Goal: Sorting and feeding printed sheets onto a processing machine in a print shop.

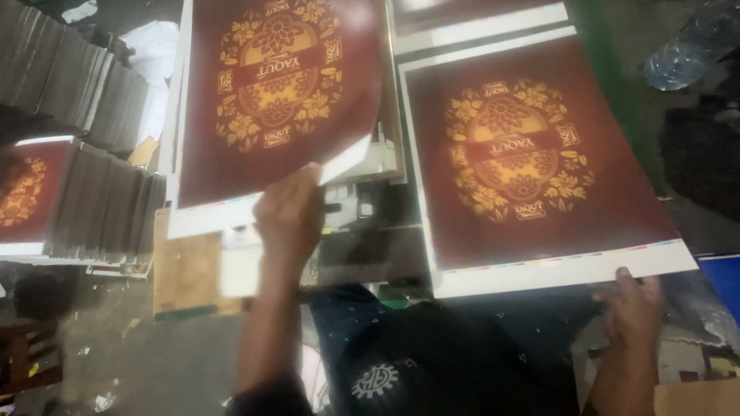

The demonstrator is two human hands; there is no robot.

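Printed sheets, maroon with a gold floral emblem, sit under both hands. Nearest, the right hand [634, 302] rests its fingers, held together, on the white near edge of the right stack of sheets [532, 166]. The left hand [289, 216] pinches the lifted sheet [281, 92] by its lower corner, above the left stack. Farther left stand grey piles of stacked sheets [73, 73]; a plastic bottle [690, 46] lies far right.

The left sheet [281, 92] was dark maroon with a gold floral oval and a white margin. The right sheet [532, 162] matched it, with a thin multicoloured strip along its near white edge. The far-left stacks [85, 92] were grey.
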